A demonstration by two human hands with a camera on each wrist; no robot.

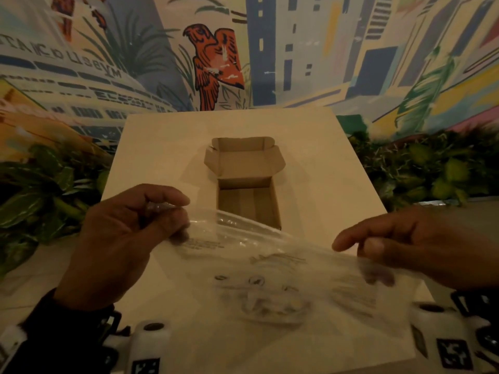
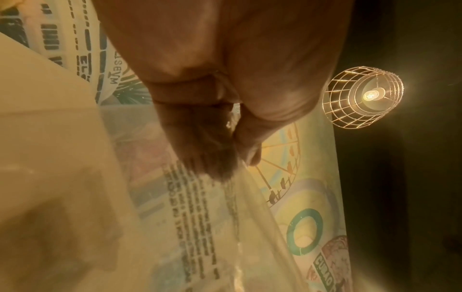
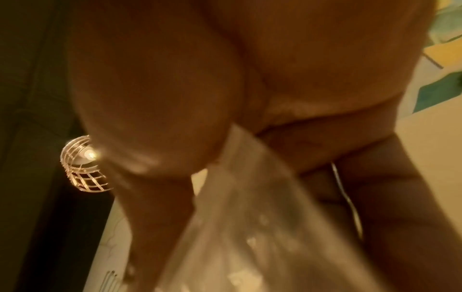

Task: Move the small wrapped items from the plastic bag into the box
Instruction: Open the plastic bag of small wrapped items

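A clear plastic bag (image 1: 270, 265) with printed text is held up over the near part of the white table (image 1: 151, 147). My left hand (image 1: 172, 222) pinches its left top corner between thumb and fingers. My right hand (image 1: 361, 255) pinches the right edge. Small wrapped items (image 1: 272, 303) bunch low inside the bag, blurred. An open cardboard box (image 1: 248, 206), lid flap folded back, stands just beyond the bag and looks empty. The left wrist view shows the fingers (image 2: 205, 158) gripping the bag (image 2: 200, 227); the right wrist view shows the bag (image 3: 250, 217) between thumb and fingers.
Leafy green plants (image 1: 421, 168) flank the table on both sides. A painted mural wall (image 1: 216, 63) rises behind the table's far edge. A caged ceiling lamp (image 2: 362, 96) glows overhead.
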